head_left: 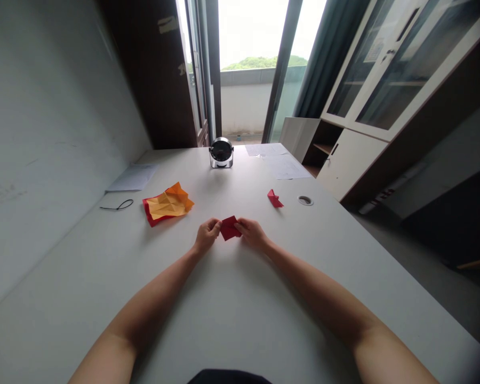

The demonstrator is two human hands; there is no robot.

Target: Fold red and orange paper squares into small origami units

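Observation:
A small folded red paper (229, 229) is held just above the white table (232, 298), between my two hands. My left hand (207, 233) pinches its left edge, with thumb and fingers closed. On the opposite side my right hand (252, 232) grips the right edge, its fingertips partly behind the paper. Beyond my right hand lies a small folded red paper piece (275, 199) with pointed ends. To the left of my left hand, creased orange paper (170, 202) rests on top of a red sheet (149, 213).
A round silver-framed device (221, 152) stands at the table's far end. White papers (286, 166) lie at the back right, and another paper stack (132, 177) by the wall. A black cord (118, 206) is on the left; a round cable hole (305, 200) is on the right.

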